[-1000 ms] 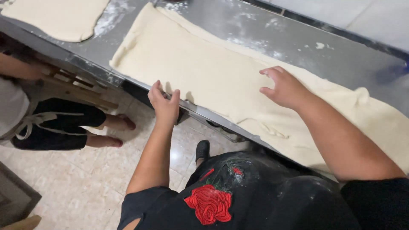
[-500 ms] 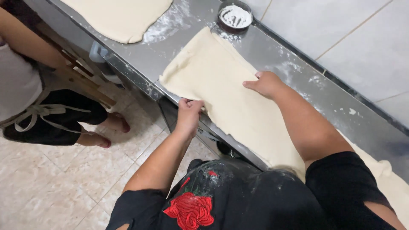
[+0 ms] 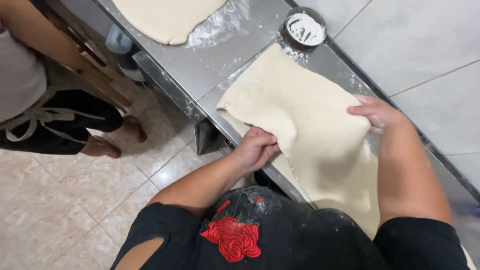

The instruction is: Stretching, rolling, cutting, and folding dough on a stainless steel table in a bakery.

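— What is different from half a second ago?

— The long pale sheet of rolled dough (image 3: pixel 305 115) on the floured stainless-steel table (image 3: pixel 210 65) is now doubled over itself. Earlier it lay flat and stretched toward the person; now a flap is lifted and carried toward twelve o'clock, so the near part sits on top of the far part. The left hand (image 3: pixel 257 147) pinches the near dough edge at about seven o'clock of the fold, fingers curled under it; the right hand (image 3: pixel 382 114) grips the far edge at about three o'clock, thumb on top and fingers tucked beneath.

— So what does that mean for the work?

— I judge a fold is under way, not yet laid down and pressed (the flap looks slack between the hands).

— And room to move?

— The table's front lip runs close beside the left hand, and the tiled wall (image 3: pixel 430 55) borders the right. At twelve o'clock a small round metal bowl of flour (image 3: pixel 304 27) nearly touches the dough's far corner. A second pale dough sheet (image 3: pixel 167 17) lies at eleven o'clock, well apart. Another person's legs (image 3: pixel 100 130) stand at nine o'clock, off the table.
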